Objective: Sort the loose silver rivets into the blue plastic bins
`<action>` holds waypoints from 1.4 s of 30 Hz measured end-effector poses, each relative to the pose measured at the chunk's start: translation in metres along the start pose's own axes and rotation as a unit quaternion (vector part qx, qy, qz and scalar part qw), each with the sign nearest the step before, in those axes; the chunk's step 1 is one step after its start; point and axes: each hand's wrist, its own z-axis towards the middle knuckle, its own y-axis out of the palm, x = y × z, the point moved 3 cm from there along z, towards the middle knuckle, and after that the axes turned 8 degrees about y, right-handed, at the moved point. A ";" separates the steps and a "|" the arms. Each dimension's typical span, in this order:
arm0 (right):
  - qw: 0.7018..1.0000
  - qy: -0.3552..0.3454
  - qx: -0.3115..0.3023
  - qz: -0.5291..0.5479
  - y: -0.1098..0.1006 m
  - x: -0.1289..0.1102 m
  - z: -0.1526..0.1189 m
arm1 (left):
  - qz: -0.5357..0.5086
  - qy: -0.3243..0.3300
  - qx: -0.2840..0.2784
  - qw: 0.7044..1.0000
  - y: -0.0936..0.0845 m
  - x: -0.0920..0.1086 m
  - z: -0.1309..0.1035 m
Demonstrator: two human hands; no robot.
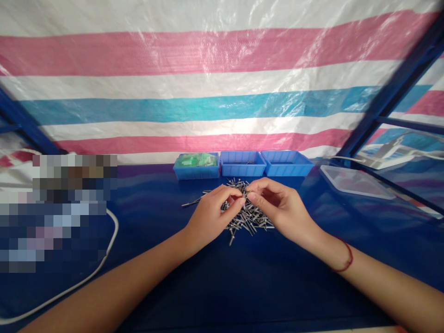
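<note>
A loose heap of thin metal blind rivets (248, 219) lies on the dark blue table, spread beneath and between my hands. Over its far part, my left hand (217, 206) is closed in a pinch, thumb against fingers. My right hand (279, 201) pinches from the other side, its fingertips almost meeting the left ones. Whatever sits between the fingertips is too small and covered to make out. One long rivet (190, 203) sticks out at the heap's left, and my hands hide part of the pile.
Behind the heap stand three blue bins: a left bin (196, 173) with green-and-white contents, a middle bin (243, 170) with a few metal pieces, and a right bin (287, 169). A clear plastic lid (357, 181) lies right. A white cable (113, 240) curves along the left, near a blurred-out area.
</note>
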 end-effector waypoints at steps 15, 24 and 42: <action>0.997 0.005 0.002 -0.071 0.000 0.013 0.003 | -0.022 -0.023 0.109 0.994 -0.009 0.006 0.000; 0.976 -0.028 0.065 -0.205 -0.015 0.019 0.026 | -0.006 -0.039 0.077 0.996 -0.010 -0.005 0.005; 0.882 -0.130 0.068 -0.448 -0.032 0.026 0.047 | 0.217 -0.006 -0.218 0.951 0.000 -0.016 0.013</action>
